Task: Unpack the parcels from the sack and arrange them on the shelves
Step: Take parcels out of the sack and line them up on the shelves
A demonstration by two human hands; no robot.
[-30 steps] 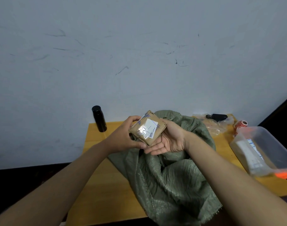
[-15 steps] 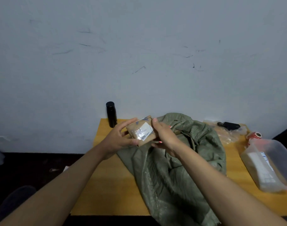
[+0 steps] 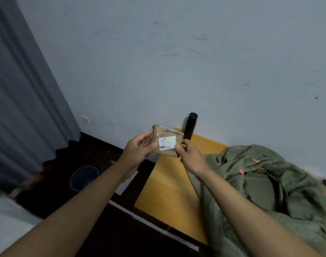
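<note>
Cardboard parcel, glossy tape; woven sack; wooden table.

Only one readable mark shows — a white label stuck on the face of the brown parcel. Along the label's lower left edge stand two bold Chinese characters; the second reads 拆, the first is too blurred to be sure of. Smaller print follows to their right, too small to read. Blue pen strokes cross the label and the tape above it — no letter or number can be made out in them.
</note>
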